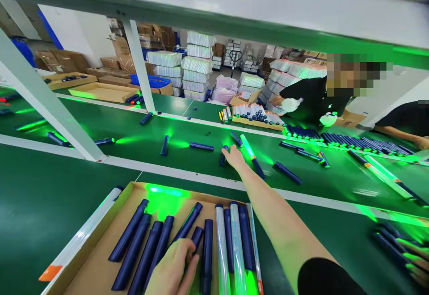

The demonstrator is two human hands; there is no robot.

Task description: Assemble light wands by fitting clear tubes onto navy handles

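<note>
Left hand (172,270) is curled over the cardboard tray (90,241) at near centre, its fingertips laid against a short dark blue tube (197,237); whether that tube is clamped between them cannot be told. Right hand (234,156) is stretched out farther to the right, above the green belt (184,161), with its fingertips set at a small dark blue cylinder (223,157); a closed grip cannot be made out.

Along the tray's left edge, an orange-ended white tube (80,237) is laid. Inside, several dark blue tubes (134,237) are slanted at the left, while clear-wrapped tubes (237,241) are placed among blue ones at the right. On the belt, just right of the right hand, a green-lit stick (248,147) is seen. At far right, a row of dark blue cylinders (368,144) is lined up, and behind its left end a white-gloved co-worker (311,100) is seen.
</note>
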